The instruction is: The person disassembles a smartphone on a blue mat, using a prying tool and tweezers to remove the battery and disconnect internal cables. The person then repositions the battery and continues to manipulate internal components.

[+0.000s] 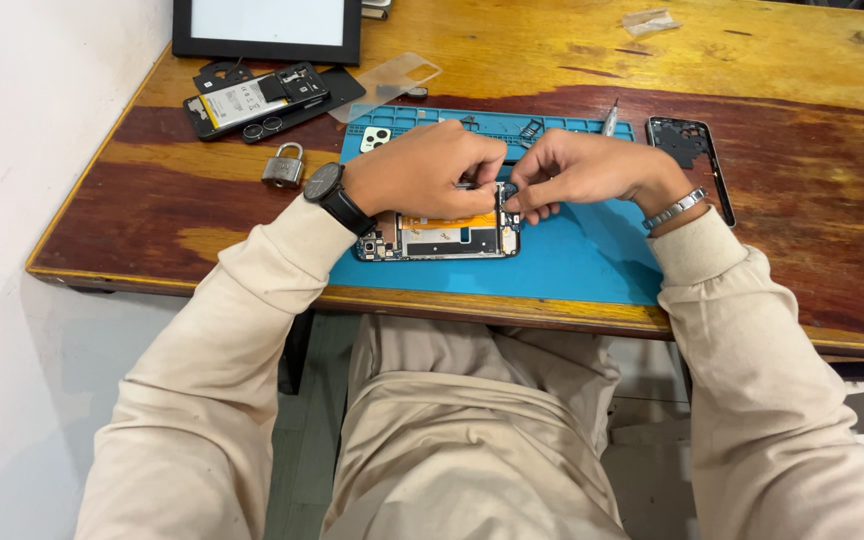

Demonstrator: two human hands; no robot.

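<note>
Opened phone (pixel 439 236) flat on blue mat (pixel 572 265), I pin it with left hand (pixel 422 170); right hand (pixel 577 172) grip closed, pinching small part (pixel 508 190) at phone's edge.

The mat (pixel 572 255) under the work is a flat turquoise blue. The opened phone (pixel 439 237) on it shows black edges, an orange strip and a pale grey-white panel. The table (pixel 512 60) is streaky wood, yellow-gold at twelve o'clock and dark red-brown nearer. At ten o'clock lie a silver-grey padlock (pixel 283 167) and a black phone body (pixel 252 100) with a white battery. The sleeves are plain beige; the wristwatch (pixel 330 192) is black, the bracelet (pixel 675 208) silver.
</note>
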